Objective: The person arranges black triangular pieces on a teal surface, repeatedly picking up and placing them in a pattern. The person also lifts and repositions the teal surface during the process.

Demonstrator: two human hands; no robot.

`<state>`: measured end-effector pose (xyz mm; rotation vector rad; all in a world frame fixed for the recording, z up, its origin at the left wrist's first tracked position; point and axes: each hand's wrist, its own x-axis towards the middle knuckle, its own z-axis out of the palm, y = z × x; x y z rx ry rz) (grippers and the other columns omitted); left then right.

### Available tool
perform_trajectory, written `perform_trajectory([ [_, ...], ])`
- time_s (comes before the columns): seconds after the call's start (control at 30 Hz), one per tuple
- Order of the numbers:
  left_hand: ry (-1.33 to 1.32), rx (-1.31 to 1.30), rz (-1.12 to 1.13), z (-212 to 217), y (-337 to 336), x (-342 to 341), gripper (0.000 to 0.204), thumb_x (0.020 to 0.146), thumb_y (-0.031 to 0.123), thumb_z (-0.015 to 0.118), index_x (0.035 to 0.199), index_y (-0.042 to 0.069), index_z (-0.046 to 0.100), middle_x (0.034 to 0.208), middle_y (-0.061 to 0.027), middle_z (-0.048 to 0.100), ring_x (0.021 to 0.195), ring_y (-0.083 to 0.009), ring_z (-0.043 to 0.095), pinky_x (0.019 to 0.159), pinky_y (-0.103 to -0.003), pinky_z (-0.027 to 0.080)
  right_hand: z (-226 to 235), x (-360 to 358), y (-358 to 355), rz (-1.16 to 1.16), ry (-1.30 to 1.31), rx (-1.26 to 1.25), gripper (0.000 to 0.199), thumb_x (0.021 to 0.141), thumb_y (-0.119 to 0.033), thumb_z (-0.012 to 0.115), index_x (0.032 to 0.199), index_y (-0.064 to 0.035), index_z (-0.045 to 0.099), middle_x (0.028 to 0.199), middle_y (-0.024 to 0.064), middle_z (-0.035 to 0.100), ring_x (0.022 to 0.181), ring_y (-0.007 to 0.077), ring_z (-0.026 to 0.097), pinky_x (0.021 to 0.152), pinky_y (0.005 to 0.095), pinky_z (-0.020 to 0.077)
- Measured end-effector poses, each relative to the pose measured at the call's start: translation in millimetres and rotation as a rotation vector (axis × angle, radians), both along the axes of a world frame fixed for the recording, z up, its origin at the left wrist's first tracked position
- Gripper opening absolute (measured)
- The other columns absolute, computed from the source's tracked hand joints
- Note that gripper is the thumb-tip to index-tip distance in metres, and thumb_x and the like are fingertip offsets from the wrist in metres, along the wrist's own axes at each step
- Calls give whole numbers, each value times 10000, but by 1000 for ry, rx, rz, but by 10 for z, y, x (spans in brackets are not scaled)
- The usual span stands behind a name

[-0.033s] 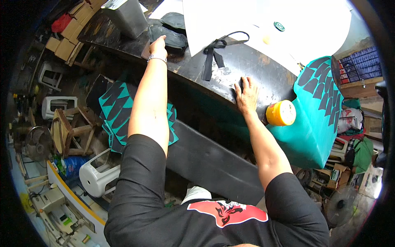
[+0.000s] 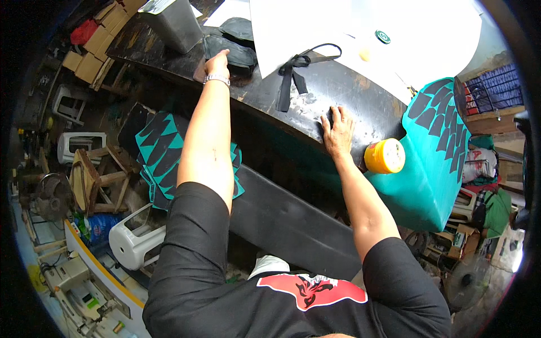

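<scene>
My left hand (image 2: 217, 65) reaches to the far left of the dark worktable (image 2: 253, 96). It is closed at the near edge of a black padded piece (image 2: 232, 53); most of its fingers are hidden. Another black padded piece (image 2: 238, 28) lies just behind. My right hand (image 2: 338, 131) rests on the tabletop near the front edge, fingers stretched out and holding nothing. A yellow round tub (image 2: 385, 156) stands to its right. Between my hands lies a knotted black strap (image 2: 293, 73), its loop reaching over a large white sheet (image 2: 315, 25).
A grey metal can (image 2: 174, 28) stands at the table's far left. Green material with black scale shapes (image 2: 434, 124) drapes over the right end. Similar cut pieces (image 2: 160, 141) lie below at left, beside a long black sheet (image 2: 282, 208). Stools (image 2: 132, 239) and a sewing machine (image 2: 73, 281) are at left.
My left forearm has shifted very slightly to the right. My right hand and the things on the table stay where they were.
</scene>
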<state>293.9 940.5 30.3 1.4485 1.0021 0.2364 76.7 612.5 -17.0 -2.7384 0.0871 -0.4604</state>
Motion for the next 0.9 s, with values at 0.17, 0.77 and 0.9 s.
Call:
perform_trajectory([
  [0.17, 90, 158, 121, -399, 18, 400, 874, 573, 163, 934, 1227, -221, 498, 1314, -285, 580, 1160, -332, 605, 1042, -376, 454, 13, 23, 11, 17, -6, -9, 571, 902, -393, 668, 1354, -68, 541, 1411, 176, 475, 1330, 349, 405, 1126, 483, 288],
  [0.77, 204, 22, 51, 104, -116, 286, 1289, 545, 163, 942, 1477, -147, 108, 1568, -304, 251, 1426, -356, 349, 1195, -407, 290, 34, 96, 20, 9, 12, -49, 598, 893, -423, 669, 1356, -66, 540, 1414, 188, 475, 1342, 352, 404, 1139, 486, 269],
  [0.9, 74, -88, 4, -51, -7, 309, 1211, 548, 116, 939, 1423, -213, 169, 1533, -288, 336, 1383, -316, 407, 1165, -395, 325, 34, 92, 20, 5, 11, -71, 595, 896, -416, 667, 1363, -72, 536, 1416, 183, 478, 1341, 349, 404, 1136, 485, 271],
])
